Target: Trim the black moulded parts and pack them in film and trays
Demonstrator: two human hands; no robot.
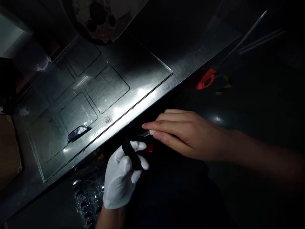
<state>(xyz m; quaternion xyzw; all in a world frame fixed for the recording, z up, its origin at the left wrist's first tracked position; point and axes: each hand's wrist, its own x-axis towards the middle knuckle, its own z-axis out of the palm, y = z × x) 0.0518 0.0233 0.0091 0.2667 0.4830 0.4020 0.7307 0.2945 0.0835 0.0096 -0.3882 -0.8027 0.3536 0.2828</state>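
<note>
My left hand, in a white glove, is closed around a small dark curved piece, held in front of the table edge. Between the thumb and fingers of my bare right hand is a small knife blade with a pale covering at its grip end. The blade points left toward the dark piece, and a gap shows between them. A small red thing lies just beyond my gloved fingertips; its kind is unclear. On the table's clear sheet rests a similar glossy black piece.
A metal table slants across the view, bearing a clear sheet with rounded outlines. Below its edge sits a plastic tray with several dark pieces. A round fixture hangs above. An orange-red object is at right, a cardboard box at left.
</note>
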